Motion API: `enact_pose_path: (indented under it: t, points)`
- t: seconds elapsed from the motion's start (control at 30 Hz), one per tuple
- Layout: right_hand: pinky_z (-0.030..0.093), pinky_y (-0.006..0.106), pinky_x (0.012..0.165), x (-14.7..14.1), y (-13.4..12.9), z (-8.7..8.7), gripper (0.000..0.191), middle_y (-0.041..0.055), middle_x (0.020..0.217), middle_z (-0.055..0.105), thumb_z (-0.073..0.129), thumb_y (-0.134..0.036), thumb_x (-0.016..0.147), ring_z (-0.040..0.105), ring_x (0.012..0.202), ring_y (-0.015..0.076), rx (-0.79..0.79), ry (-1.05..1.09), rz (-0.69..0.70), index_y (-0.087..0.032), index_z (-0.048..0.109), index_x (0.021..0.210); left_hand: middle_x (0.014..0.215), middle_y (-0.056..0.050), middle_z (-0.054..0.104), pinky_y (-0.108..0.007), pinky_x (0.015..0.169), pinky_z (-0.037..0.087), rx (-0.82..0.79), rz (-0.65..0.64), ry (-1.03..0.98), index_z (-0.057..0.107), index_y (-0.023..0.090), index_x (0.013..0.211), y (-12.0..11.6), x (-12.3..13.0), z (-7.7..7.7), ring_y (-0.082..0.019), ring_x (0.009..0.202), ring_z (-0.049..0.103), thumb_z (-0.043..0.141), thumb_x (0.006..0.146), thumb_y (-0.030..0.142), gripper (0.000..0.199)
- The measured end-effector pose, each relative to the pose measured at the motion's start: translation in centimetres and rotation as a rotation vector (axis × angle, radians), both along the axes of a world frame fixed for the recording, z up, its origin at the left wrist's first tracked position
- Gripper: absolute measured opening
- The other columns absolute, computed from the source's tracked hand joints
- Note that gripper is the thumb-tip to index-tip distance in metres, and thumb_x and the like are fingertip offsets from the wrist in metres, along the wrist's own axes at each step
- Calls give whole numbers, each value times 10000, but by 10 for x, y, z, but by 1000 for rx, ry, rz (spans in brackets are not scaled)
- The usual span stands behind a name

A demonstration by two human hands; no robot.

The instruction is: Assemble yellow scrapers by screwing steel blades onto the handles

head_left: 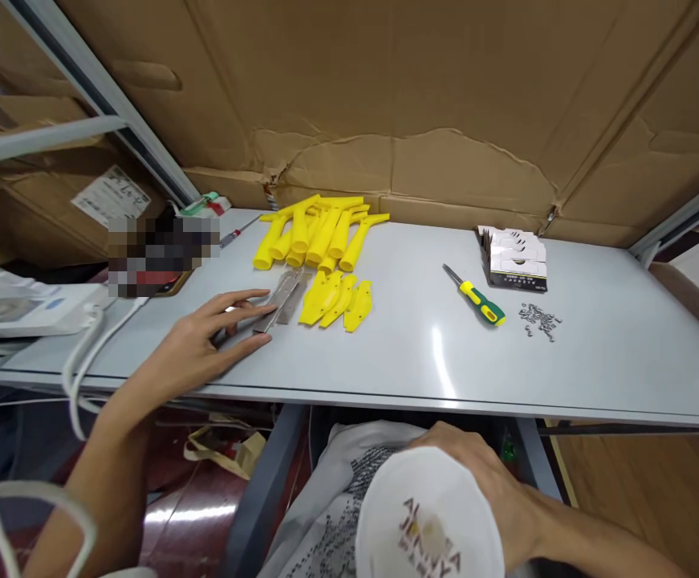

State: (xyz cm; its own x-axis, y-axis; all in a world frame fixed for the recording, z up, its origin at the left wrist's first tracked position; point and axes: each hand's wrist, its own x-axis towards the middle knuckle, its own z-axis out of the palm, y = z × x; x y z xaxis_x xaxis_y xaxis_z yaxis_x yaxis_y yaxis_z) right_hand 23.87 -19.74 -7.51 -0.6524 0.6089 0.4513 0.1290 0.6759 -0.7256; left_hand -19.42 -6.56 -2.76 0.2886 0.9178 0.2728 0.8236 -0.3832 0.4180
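Observation:
My left hand (222, 333) reaches over the table with its fingers stretched out and apart. Its fingertips touch the near end of some flat, thin metal strips (282, 299), and I cannot make out how many lie there. Just right of the strips lie several flat yellow plastic pieces (337, 299) with pointed ends. Behind them is a pile of yellow plastic handles (325, 233) with hollow round ends. My right hand (475, 466) is low by my lap, below the table edge. A white round thing with printed letters (427, 514) covers part of it, and its fingers are mostly hidden.
A green-and-yellow screwdriver (475, 299) lies right of centre, beside a scatter of small screws (538, 319). Behind these stands a white-and-black box (514, 261). White cables (84, 353) hang over the left table edge. Cardboard (445, 96) walls the back.

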Motion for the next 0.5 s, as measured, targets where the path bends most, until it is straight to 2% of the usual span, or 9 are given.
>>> enact_pose_path:
  t: [0.07, 0.13, 0.27, 0.4, 0.5]
  points:
    - [654, 401, 837, -10, 7, -1, 1035, 149, 1228, 749, 797, -788, 789, 773, 1052, 278, 53, 131, 95, -207, 423, 1560, 1530, -9, 633, -424, 957, 582, 19, -3, -2, 754, 401, 1335, -1, 2, -1, -298, 1236, 680, 642, 977, 627, 438]
    - [648, 419, 893, -15, 11, 2, 1033, 184, 1284, 729, 747, -776, 852, 759, 1147, 290, 83, 190, 131, -194, 373, 1619, 1531, -8, 632, -445, 997, 578, 23, -2, -7, 750, 405, 1343, -2, 4, -1, -309, 1283, 669, 647, 977, 621, 437]
    - [648, 417, 862, -16, 9, 9, 922, 188, 1248, 716, 629, -731, 972, 747, 1164, 277, 171, 215, 89, -166, 356, 1647, 1514, 13, 643, -468, 1027, 588, 16, 20, -17, 740, 445, 1353, -2, 5, 2, -310, 1234, 694, 657, 961, 614, 435]
    - [647, 395, 896, -18, 5, 9, 814, 181, 1227, 689, 446, -687, 1077, 710, 1217, 247, 274, 251, 28, -133, 355, 1665, 1484, 45, 659, -496, 1172, 522, 3, 23, -44, 730, 500, 1329, -1, 6, 2, -309, 1331, 665, 652, 950, 602, 400]
    - [642, 389, 944, -21, 6, 9, 810, 183, 1249, 664, 351, -675, 1105, 677, 1263, 235, 344, 265, 2, -109, 347, 1684, 1461, 64, 677, -487, 1155, 534, -4, 33, -62, 734, 502, 1284, -5, 7, 3, -292, 1327, 668, 631, 948, 595, 363]
